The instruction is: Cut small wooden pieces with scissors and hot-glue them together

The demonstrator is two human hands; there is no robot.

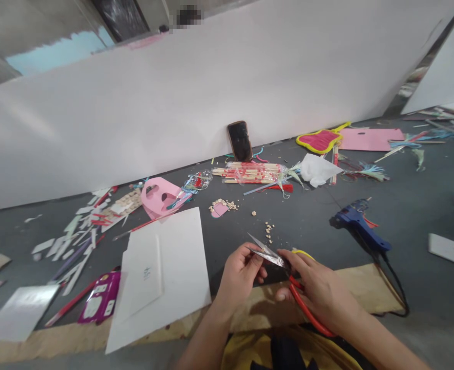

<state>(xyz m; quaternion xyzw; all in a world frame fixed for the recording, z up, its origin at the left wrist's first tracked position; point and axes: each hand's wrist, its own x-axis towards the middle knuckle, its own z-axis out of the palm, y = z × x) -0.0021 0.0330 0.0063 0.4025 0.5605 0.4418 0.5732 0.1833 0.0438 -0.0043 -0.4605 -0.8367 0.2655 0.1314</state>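
Observation:
My right hand [319, 288] is wrapped around a pair of scissors [275, 259] with red handles, its blades parted and pointing up and to the left. My left hand [240, 272] is closed in a pinch right at the lower blade; whatever its fingertips hold is too small or too hidden to name. Just beyond the blades, several small beige beads [268, 231] lie loose on the dark table. Farther back, more beads surround a small pink heart-shaped piece [220, 209]. Something yellow and curved [303, 253] shows behind my right hand, partly covered.
To the right lies a blue glue gun [361, 226] with a black cord. White sheets [181, 257] and a purple packet [100, 298] are on the left. A phone [240, 141] leans on the white partition [211, 87], behind wrapped sticks [250, 172]. Brown paper [361, 288] runs along the front.

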